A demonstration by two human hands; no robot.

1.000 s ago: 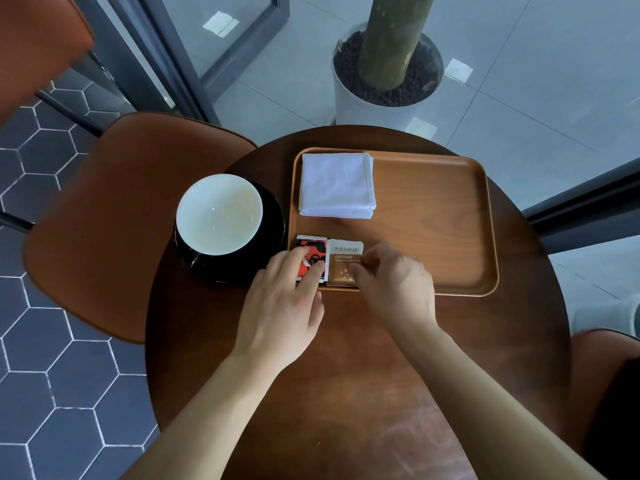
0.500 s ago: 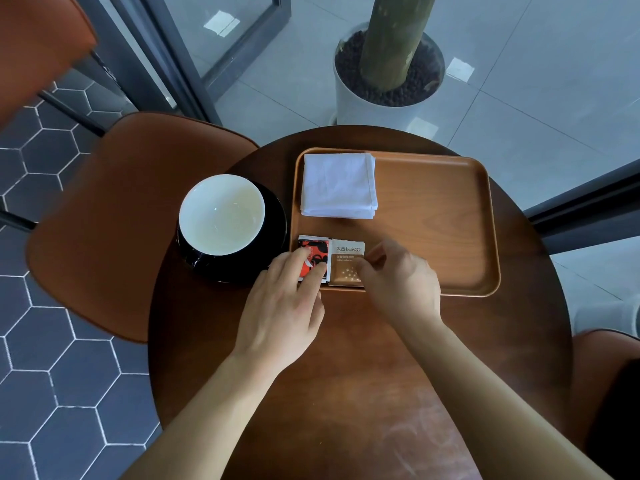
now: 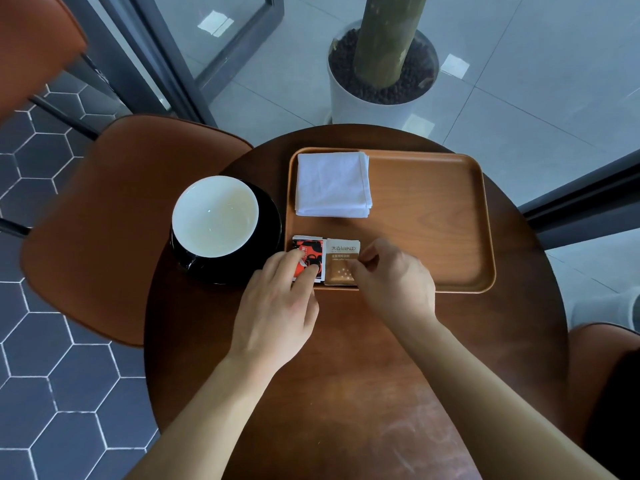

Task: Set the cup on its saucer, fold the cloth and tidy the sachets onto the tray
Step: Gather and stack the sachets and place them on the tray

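Brown sachet (image 3: 341,261) has been uncovered by the right hand (image 3: 394,282) (fingers curled, pinch unclear). Red sachet (image 3: 306,249) is held flat by straight fingers of the left hand (image 3: 277,313). Nearly tidied.

Bare hands, bare forearms
The left hand (image 3: 277,306) and right hand (image 3: 394,285) are uncovered, and both forearms (image 3: 214,410) run bare to the bottom edge (the whole length that shows).

Cup (image 3: 214,216): white interior, black exterior. Saucer (image 3: 272,216): black. Cloth (image 3: 332,183): plain white. Tray (image 3: 433,220): orange-brown, wood grain. Left sachet (image 3: 310,252): red, black and white pattern. Right sachet (image 3: 343,258): white top, brown base, pale specks. Floor tiles (image 3: 52,375): dark grey hexagons, pale grout.
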